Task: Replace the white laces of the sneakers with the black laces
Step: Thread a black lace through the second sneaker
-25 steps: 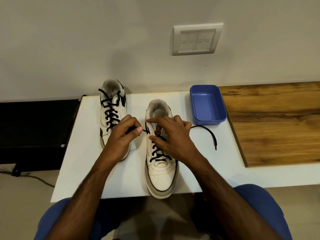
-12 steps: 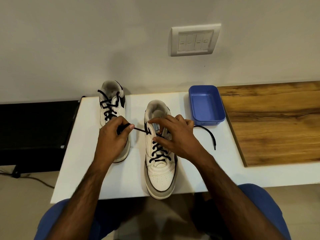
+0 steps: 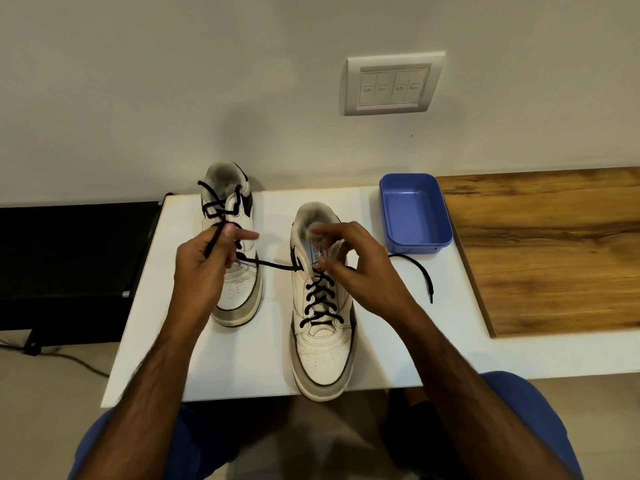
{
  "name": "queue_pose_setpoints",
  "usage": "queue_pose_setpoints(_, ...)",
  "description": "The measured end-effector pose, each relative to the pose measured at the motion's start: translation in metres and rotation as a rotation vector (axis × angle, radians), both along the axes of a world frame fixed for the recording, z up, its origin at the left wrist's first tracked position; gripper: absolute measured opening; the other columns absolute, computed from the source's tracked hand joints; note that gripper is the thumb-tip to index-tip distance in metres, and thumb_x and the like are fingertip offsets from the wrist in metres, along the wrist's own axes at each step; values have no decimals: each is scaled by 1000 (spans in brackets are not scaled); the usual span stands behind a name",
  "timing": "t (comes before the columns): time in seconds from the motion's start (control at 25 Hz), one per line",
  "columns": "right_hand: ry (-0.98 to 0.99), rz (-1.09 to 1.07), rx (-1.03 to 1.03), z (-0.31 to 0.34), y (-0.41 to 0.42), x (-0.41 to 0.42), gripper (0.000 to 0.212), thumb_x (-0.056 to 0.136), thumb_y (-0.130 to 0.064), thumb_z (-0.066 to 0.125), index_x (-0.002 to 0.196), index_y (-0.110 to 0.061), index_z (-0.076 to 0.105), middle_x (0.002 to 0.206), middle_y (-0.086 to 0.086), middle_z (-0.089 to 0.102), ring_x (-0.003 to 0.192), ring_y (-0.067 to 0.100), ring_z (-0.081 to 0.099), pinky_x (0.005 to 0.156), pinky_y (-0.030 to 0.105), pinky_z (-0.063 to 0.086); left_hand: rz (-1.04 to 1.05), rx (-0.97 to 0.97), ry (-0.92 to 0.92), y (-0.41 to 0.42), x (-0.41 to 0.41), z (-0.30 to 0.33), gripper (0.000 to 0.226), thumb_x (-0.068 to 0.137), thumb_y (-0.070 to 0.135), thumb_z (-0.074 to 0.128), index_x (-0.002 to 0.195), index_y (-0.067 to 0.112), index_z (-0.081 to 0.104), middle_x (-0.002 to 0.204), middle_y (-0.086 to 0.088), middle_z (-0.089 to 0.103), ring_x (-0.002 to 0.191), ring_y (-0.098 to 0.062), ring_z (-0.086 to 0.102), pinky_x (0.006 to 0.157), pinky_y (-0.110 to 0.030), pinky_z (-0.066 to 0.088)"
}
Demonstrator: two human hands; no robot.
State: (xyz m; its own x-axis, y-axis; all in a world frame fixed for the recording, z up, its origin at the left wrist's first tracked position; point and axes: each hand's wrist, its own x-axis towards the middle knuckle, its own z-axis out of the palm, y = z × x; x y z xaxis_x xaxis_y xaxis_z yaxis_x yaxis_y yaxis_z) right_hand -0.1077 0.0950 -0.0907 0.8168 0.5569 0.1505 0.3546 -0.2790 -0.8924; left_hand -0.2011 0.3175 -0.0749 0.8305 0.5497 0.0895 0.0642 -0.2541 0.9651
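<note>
Sneakers stand side by side on the white surface (image 3: 242, 368), both threaded with black laces; the near sneaker (image 3: 322, 327) shows a tongue label with red marks, its print too small to read; the left hand (image 3: 202, 268), forefinger pointing, grips one end of the black lace (image 3: 273, 264), drawn taut from an upper eyelet across the far sneaker (image 3: 232, 244); the right hand (image 3: 360, 268) pinches the tongue; the other lace end trails beside a blue tray (image 3: 415, 213); a switch plate (image 3: 393, 84) sits on the wall.
</note>
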Motion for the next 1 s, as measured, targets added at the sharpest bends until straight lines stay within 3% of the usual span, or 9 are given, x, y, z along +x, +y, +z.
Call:
queue_pose_setpoints(0.12,-11,-17,111,12,2,-5,22,94,-9,66,111,-23,68,106,-6,63,88,12,60,79,15,44,-220,-217,58,-20,3,-2,52,104,44,38,101,10,77,64,-5,52,56,-14,46,54,-20,39)
queue_pose_setpoints(0.24,-21,25,147,18,6,-16,15,93,-10,68,103,-21,68,100,-13,63,90,12,60,76,17,45,-274,-514,-26,-44,9,-3,60,100,55,35,119,10,71,85,-8,65,70,-16,59,54,-26,47)
queue_pose_setpoints(0.4,-99,133,65,13,16,-28,20,89,-20,76,107,-22,71,103,-5,63,98,11,60,79,19,49,-194,-609,-54,-64,10,-1,62,95,54,34,127,12,65,90,-2,55,83,-13,65,69,-28,52)
queue_pose_setpoints(0.48,-50,155,92,13,19,-32,19,91,-23,75,109,-20,73,101,-7,67,98,12,63,81,25,53,-152,-555,-63,-65,10,-2,59,95,57,34,123,18,68,92,0,53,82,-13,61,81,-39,54)
queue_pose_setpoints(0.56,121,177,162,15,21,-35,20,92,-22,73,111,-17,73,97,-6,73,94,15,69,81,33,57,-99,-477,-59,-64,10,-4,56,99,60,31,119,27,71,95,2,51,80,-13,53,83,-47,49)
queue_pose_setpoints(0.72,239,227,181,14,23,-37,22,86,-13,78,108,-11,75,92,1,76,88,16,73,84,36,60,-28,-355,-32,-66,10,-5,47,103,58,30,115,36,70,94,10,53,80,-8,46,79,-33,43)
queue_pose_setpoints(0.84,202,140,152,17,17,-29,14,89,-11,75,101,-17,77,93,-5,76,88,11,72,82,25,57,-60,-121,47,-58,8,-4,43,100,57,41,104,26,70,83,16,59,80,-5,55,76,-27,43)
queue_pose_setpoints(0.92,142,10,148,17,5,-14,14,91,-11,72,100,-20,78,95,-7,73,93,11,69,83,26,57,47,113,7,-43,3,-4,53,97,59,44,81,15,69,71,6,63,71,-14,59,68,-32,44)
queue_pose_setpoints(1.0,60,-44,111,15,-8,0,17,91,-9,71,100,-22,78,96,-8,70,92,12,67,80,29,57,203,336,-89,-28,-3,0,52,101,48,45,71,8,60,70,-2,59,69,-24,56,67,-42,44)
